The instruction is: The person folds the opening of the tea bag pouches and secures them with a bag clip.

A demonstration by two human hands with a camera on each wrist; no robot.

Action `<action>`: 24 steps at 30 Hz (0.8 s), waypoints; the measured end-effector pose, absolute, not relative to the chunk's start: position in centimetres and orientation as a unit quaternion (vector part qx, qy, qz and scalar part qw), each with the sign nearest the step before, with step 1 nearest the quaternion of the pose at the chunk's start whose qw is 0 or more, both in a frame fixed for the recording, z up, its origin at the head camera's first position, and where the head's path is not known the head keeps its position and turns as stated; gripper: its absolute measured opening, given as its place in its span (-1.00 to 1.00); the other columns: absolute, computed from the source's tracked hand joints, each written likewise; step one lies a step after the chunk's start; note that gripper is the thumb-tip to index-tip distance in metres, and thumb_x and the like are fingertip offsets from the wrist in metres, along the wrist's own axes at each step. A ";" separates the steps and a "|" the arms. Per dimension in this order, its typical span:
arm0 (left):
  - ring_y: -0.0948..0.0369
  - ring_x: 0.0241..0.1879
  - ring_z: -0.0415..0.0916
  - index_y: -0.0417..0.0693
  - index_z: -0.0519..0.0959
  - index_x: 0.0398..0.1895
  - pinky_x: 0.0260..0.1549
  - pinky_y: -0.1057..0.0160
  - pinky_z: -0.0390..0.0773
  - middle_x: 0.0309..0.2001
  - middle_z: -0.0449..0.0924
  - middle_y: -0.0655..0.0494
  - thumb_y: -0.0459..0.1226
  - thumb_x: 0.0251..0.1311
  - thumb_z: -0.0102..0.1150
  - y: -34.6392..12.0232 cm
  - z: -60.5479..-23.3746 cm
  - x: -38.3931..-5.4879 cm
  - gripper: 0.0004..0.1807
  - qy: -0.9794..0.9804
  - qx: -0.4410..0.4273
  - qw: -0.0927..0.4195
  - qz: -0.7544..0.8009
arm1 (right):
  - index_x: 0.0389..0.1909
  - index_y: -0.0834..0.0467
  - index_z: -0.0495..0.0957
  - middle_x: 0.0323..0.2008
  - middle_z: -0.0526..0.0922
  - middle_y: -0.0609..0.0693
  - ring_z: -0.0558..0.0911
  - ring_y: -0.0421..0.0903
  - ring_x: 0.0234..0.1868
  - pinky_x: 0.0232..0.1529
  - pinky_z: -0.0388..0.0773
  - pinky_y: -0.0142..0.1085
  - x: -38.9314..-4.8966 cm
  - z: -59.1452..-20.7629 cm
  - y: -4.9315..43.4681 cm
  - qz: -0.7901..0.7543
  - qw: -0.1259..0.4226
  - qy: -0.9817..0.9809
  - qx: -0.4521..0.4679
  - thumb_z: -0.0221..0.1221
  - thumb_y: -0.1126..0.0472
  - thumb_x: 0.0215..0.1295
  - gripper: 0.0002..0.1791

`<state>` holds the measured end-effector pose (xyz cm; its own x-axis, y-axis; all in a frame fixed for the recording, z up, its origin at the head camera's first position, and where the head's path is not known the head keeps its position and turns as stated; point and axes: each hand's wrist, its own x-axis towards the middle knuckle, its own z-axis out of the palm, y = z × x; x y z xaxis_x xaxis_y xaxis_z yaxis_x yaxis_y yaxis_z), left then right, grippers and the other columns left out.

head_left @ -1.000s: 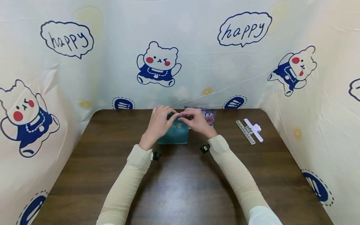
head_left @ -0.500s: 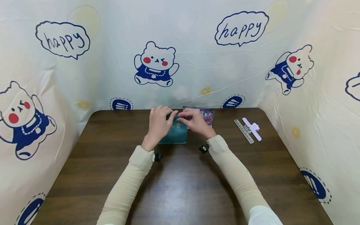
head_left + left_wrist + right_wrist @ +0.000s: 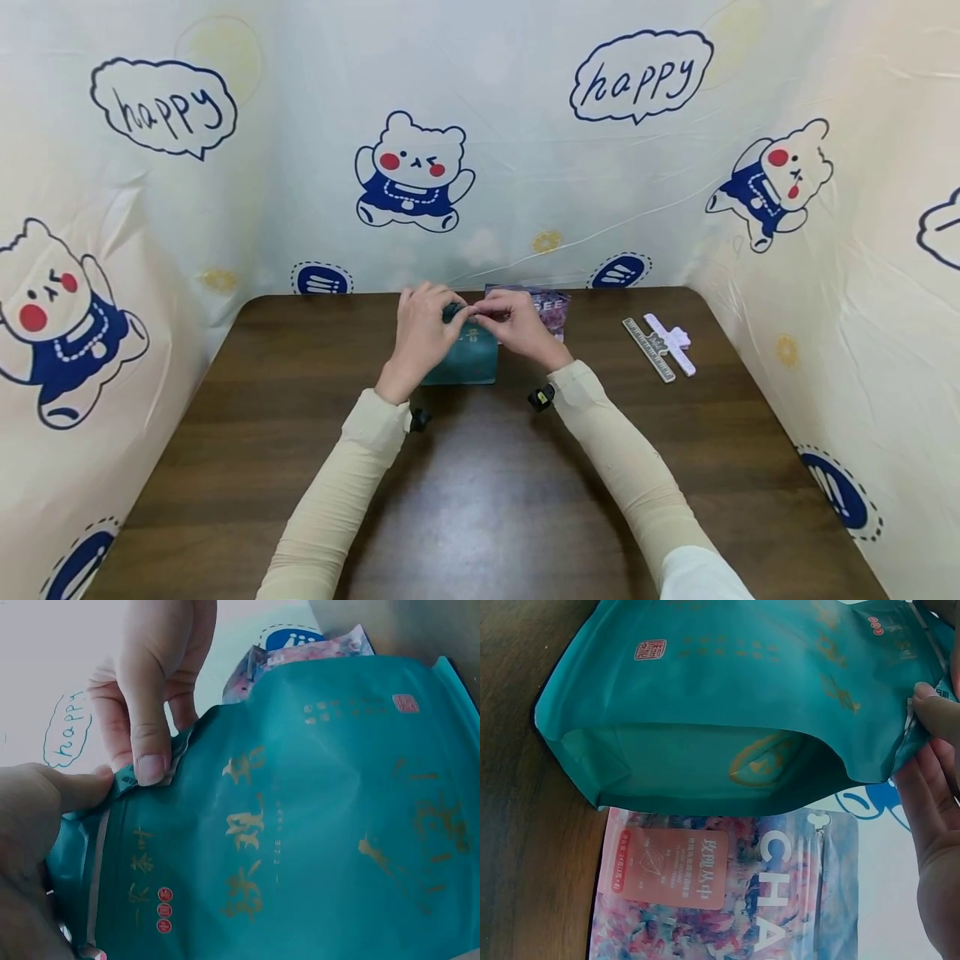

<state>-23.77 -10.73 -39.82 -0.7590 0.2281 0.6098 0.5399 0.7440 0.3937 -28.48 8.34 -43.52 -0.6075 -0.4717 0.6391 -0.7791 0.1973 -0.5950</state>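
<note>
In the fingers of left hand (image 3: 425, 331) and right hand (image 3: 520, 325), the top edge of one teal pouch (image 3: 467, 364) was pinched, its body below. Beyond the right fingers, one floral pouch (image 3: 554, 315) was partly hidden. Well to their right, one grey clip (image 3: 648, 350) and one white clip (image 3: 671, 344) were laid on the bench (image 3: 225, 467).
</note>
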 end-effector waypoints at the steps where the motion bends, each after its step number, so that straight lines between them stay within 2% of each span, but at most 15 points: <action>1: 0.04 -0.22 0.52 -0.08 0.78 -0.28 -0.08 -0.04 0.34 -0.28 0.75 0.03 -0.14 0.28 0.38 -10.7 -39.9 -23.7 -0.81 -0.894 -0.211 0.273 -0.287 | -0.19 0.39 0.75 -0.37 0.69 0.23 0.55 -0.05 -0.51 -0.45 0.52 -0.34 -28.4 -43.5 8.3 0.480 0.161 -0.756 0.414 0.31 0.53 0.23 -0.85; 5: 0.04 -0.24 0.51 -0.08 0.78 -0.29 -0.12 -0.02 0.34 -0.27 0.75 0.03 -0.13 0.29 0.37 -10.7 -39.8 -23.6 -0.80 -0.896 -0.204 0.267 -0.290 | -0.18 0.34 0.77 -0.35 0.71 0.17 0.55 -0.08 -0.50 -0.45 0.48 -0.36 -28.2 -43.5 8.3 0.481 0.156 -0.758 0.412 0.34 0.48 0.22 -0.84; 11: 0.04 -0.26 0.53 -0.09 0.79 -0.28 -0.20 0.00 0.38 -0.25 0.77 0.01 -0.13 0.19 0.47 -11.1 -39.3 -23.6 -0.79 -0.904 -0.218 0.250 -0.271 | -0.18 0.21 0.80 -0.33 0.73 0.05 0.61 -0.15 -0.45 -0.37 0.61 -0.36 -28.4 -43.4 8.7 0.490 0.128 -0.761 0.406 0.35 0.37 0.27 -0.86; 16: 0.05 -0.25 0.53 -0.07 0.80 -0.27 -0.16 0.01 0.38 -0.27 0.76 0.04 -0.15 0.12 0.52 -11.1 -39.6 -23.8 -0.79 -0.903 -0.230 0.252 -0.260 | -0.22 0.23 0.80 -0.34 0.74 0.04 0.61 -0.19 -0.45 -0.39 0.62 -0.34 -28.6 -43.4 8.8 0.478 0.134 -0.765 0.411 0.35 0.37 0.28 -0.89; 24: 0.06 -0.30 0.50 -0.07 0.80 -0.28 -0.17 0.01 0.34 -0.31 0.75 0.06 -0.20 0.19 0.47 -10.7 -39.9 -24.0 -0.86 -0.892 -0.236 0.269 -0.276 | -0.16 0.20 0.79 -0.34 0.70 0.02 0.62 -0.16 -0.42 -0.34 0.63 -0.33 -28.5 -43.5 8.8 0.490 0.129 -0.761 0.405 0.31 0.33 0.32 -0.86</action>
